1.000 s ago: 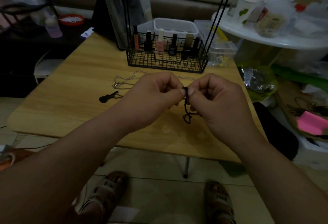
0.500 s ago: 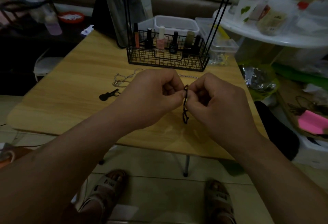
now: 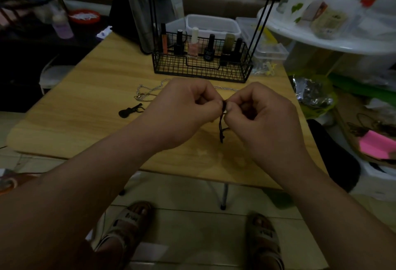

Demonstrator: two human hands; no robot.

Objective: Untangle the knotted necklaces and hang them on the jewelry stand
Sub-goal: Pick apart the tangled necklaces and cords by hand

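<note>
Above the wooden table (image 3: 85, 107), my left hand (image 3: 182, 111) and my right hand (image 3: 263, 117) meet fingertip to fingertip. Both pinch a knotted black cord necklace (image 3: 222, 126), whose loose end hangs down between them. A black guitar-shaped pendant (image 3: 129, 111) lies on the table to the left, its cord running behind my left hand. A silver chain necklace (image 3: 147, 92) lies just beyond my hands. The jewelry stand (image 3: 201, 64) is a black wire basket with tall black rods (image 3: 261, 19), standing at the back of the table.
Several nail polish bottles (image 3: 194, 44) stand in the wire basket. Clear plastic boxes (image 3: 265, 47) sit behind it. A white round shelf (image 3: 325, 40) with clutter is at the right, a pink notepad (image 3: 377, 145) lower right. My sandalled feet (image 3: 128, 224) are on the tiled floor below.
The hanging end of the black cord has shifted and straightened between my fingertips. Both hands stay together at the knot, with only slight movement.
</note>
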